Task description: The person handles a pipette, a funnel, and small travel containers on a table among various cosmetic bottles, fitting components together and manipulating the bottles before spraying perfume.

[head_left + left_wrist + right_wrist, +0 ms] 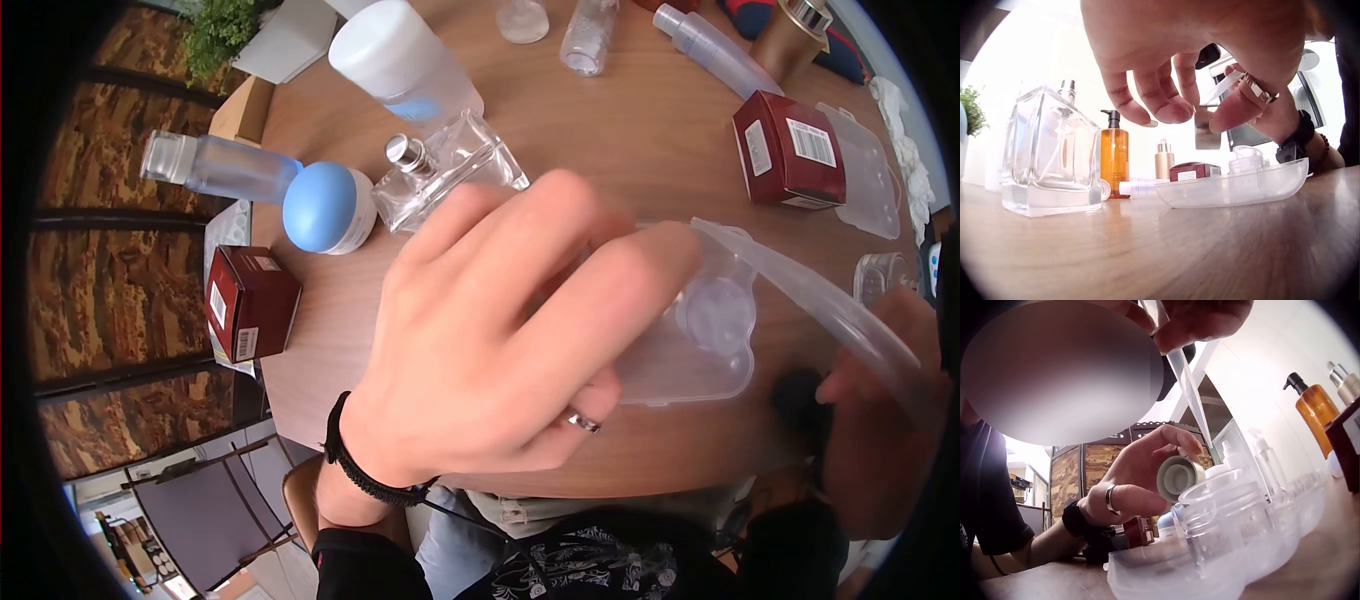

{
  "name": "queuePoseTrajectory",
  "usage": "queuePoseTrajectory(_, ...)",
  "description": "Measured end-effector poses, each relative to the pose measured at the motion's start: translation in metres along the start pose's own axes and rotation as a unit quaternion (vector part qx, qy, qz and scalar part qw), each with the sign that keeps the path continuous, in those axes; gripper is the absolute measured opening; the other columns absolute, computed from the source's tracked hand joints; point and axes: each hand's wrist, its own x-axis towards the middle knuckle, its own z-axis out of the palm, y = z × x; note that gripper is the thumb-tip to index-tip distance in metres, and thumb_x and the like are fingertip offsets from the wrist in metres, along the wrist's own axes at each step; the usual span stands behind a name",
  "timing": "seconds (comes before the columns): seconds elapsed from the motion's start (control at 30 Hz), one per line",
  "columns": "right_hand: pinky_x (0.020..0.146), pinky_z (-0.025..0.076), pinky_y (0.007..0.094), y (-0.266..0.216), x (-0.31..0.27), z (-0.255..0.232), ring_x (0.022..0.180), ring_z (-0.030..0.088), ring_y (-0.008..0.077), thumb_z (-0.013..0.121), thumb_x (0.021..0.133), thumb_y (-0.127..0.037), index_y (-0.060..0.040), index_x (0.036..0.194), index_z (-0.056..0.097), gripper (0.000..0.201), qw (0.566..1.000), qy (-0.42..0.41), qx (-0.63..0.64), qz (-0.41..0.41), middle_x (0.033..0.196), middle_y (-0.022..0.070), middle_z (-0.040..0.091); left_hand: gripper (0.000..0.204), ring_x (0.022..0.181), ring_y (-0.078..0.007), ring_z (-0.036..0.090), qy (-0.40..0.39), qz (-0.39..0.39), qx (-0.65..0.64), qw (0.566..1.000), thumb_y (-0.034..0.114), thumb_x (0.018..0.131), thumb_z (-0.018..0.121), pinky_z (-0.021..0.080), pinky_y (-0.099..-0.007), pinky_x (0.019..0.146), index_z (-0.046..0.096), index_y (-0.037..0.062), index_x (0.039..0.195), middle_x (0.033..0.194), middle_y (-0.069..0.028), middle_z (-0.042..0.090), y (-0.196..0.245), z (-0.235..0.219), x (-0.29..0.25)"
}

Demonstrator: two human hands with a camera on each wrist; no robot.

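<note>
My left hand (pixel 520 320) bends over a translucent plastic case (pixel 690 375), with its thumb and fingertips pinching a small round grey-beige cap (pixel 1180 479). The cap's hollow side shows in the right wrist view. A clear jar (pixel 1219 519) with a threaded neck stands uncapped in the case, close beside the cap. My right hand (pixel 1200 322) holds a long translucent plastic piece (pixel 1188 387) whose thin end points down toward the jar. In the head view this right hand is dim at the right edge. A clear glass perfume bottle (pixel 1054 156) lies just beyond my left hand.
Dark red boxes stand on the left (pixel 250 303) and right (pixel 790 150). A blue-capped jar (pixel 328 208), a white-capped bottle (pixel 410 60) and a clear bottle (pixel 240 168) are at the upper left. Another translucent case part (pixel 865 170) lies by the right box.
</note>
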Motion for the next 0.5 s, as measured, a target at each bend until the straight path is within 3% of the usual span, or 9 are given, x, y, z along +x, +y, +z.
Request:
queuePoseTrajectory(0.03,0.049,0.045,0.0297,0.058,-0.088,-0.077,0.057,0.060,0.0193,0.068,0.091,-0.016,-0.0046,0.103,0.069,0.017,1.000,0.004,-0.002,0.000,0.080,0.0064,0.064,0.041,0.073,-0.0235,0.061,0.016,-0.006,-0.004,1.000,0.000,0.064,0.067,0.051,-0.0340,0.069,0.072,0.0014,0.105,0.088,-0.0120,0.069,0.002,-0.001,0.002)
queuePoseTrajectory(0.13,0.049,0.045,0.0297,0.078,-0.098,-0.093,0.057,0.060,0.0193,0.067,0.091,-0.016,-0.0046,0.103,0.069,0.016,1.000,0.007,-0.005,0.003,0.080,0.0064,0.064,0.043,0.073,-0.0251,0.061,0.012,0.043,-0.035,0.998,0.001,0.065,0.065,0.050,-0.0335,0.068,0.071,-0.0002,0.107,0.086,-0.0111,0.068,-0.003,-0.003,0.003)
queuePoseTrajectory(0.17,0.049,0.045,0.0297,0.020,-0.019,-0.020,0.057,0.060,0.0193,0.067,0.092,-0.016,-0.0046,0.103,0.069,0.016,1.000,0.004,-0.005,0.004,0.080,0.0064,0.064,0.043,0.073,-0.0251,0.061,0.011,0.040,-0.036,0.999,0.001,0.065,0.065,0.050,-0.0335,0.068,0.071,-0.0002,0.107,0.086,-0.0111,0.068,-0.004,-0.006,0.001)
queuePoseTrajectory(0.2,0.049,0.045,0.0297,0.048,-0.058,-0.056,0.057,0.060,0.0193,0.067,0.092,-0.016,-0.0046,0.103,0.069,0.016,1.000,0.001,-0.006,0.004,0.080,0.0064,0.064,0.044,0.074,-0.0262,0.060,-0.021,0.044,-0.021,0.999,0.002,0.065,0.066,0.050,-0.0341,0.069,0.071,-0.0007,0.109,0.089,-0.0120,0.067,-0.005,-0.008,0.001)
queuePoseTrajectory(0.23,0.049,0.045,0.0297,-0.008,0.011,0.012,0.057,0.060,0.0193,0.067,0.092,-0.016,-0.0046,0.103,0.069,0.016,1.000,0.002,-0.006,0.002,0.080,0.0064,0.064,0.045,0.075,-0.0273,0.060,-0.053,0.052,-0.004,0.997,0.004,0.066,0.066,0.050,-0.0348,0.069,0.071,-0.0012,0.110,0.091,-0.0128,0.067,-0.006,-0.010,0.002)
queuePoseTrajectory(0.27,0.049,0.045,0.0297,0.042,-0.059,-0.051,0.057,0.060,0.0193,0.067,0.092,-0.016,-0.0046,0.103,0.069,0.016,1.000,0.005,-0.007,0.001,0.080,0.0064,0.064,0.045,0.075,-0.0273,0.060,-0.054,0.055,-0.003,0.997,0.004,0.066,0.066,0.050,-0.0348,0.069,0.071,-0.0012,0.110,0.091,-0.0128,0.067,-0.007,-0.010,0.004)
queuePoseTrajectory(0.37,0.050,0.045,0.0296,0.033,-0.028,-0.035,0.057,0.060,0.0193,0.067,0.092,-0.016,-0.0046,0.103,0.069,0.016,1.000,0.001,-0.011,0.003,0.080,0.0064,0.064,0.045,0.078,-0.0288,0.060,-0.078,-0.001,-0.002,0.997,0.006,0.067,0.070,0.050,-0.0360,0.070,0.070,-0.0019,0.111,0.098,-0.0157,0.065,-0.008,-0.005,0.004)
queuePoseTrajectory(0.4,0.050,0.045,0.0296,0.001,0.026,0.013,0.057,0.060,0.0192,0.067,0.092,-0.016,-0.0046,0.103,0.069,0.016,1.000,-0.004,-0.012,0.003,0.080,0.0064,0.064,0.047,0.081,-0.0293,0.060,-0.082,-0.004,-0.007,0.997,0.007,0.066,0.073,0.050,-0.0367,0.072,0.070,-0.0014,0.112,0.101,-0.0161,0.063,-0.009,-0.005,0.004)
queuePoseTrajectory(0.5,0.050,0.045,0.0296,0.038,-0.034,-0.035,0.057,0.060,0.0192,0.067,0.092,-0.016,-0.0046,0.103,0.069,0.016,1.000,-0.002,-0.013,-0.001,0.080,0.0064,0.064,0.050,0.085,-0.0298,0.060,-0.083,-0.008,0.003,0.996,0.010,0.064,0.079,0.050,-0.0378,0.075,0.070,0.0001,0.113,0.107,-0.0160,0.061,-0.008,-0.003,0.004)
